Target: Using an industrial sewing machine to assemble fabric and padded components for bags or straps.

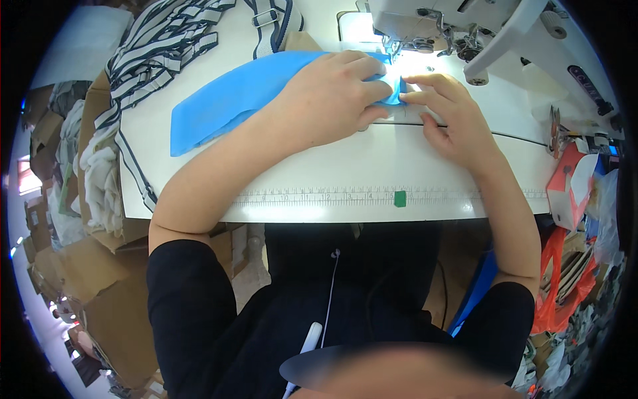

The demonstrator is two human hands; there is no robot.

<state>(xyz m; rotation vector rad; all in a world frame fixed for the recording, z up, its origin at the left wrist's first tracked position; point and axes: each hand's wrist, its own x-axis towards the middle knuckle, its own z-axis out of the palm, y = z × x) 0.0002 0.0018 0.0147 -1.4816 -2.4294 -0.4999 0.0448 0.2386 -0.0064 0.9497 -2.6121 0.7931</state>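
A folded piece of bright blue fabric [229,100] lies on the white sewing table, its right end under the needle area of a white sewing machine [425,26]. Across the fabric's right part rests my left hand [339,93], palm down, fingers stretched toward the needle and slightly apart. My right hand [448,113] is at the fabric's right edge, its index and middle fingertips touching or nearly touching the cloth. The thumb and the other fingers of that hand are bent and apart. Glare from the machine's lamp washes out the spot under the needle.
Striped black-and-white straps [166,46] are heaped at the table's back left, one hanging off the edge. A printed ruler strip [306,197] with a green mark runs along the front. Scissors [554,126] and a red box [568,186] sit at right; cardboard boxes [113,306] stand left.
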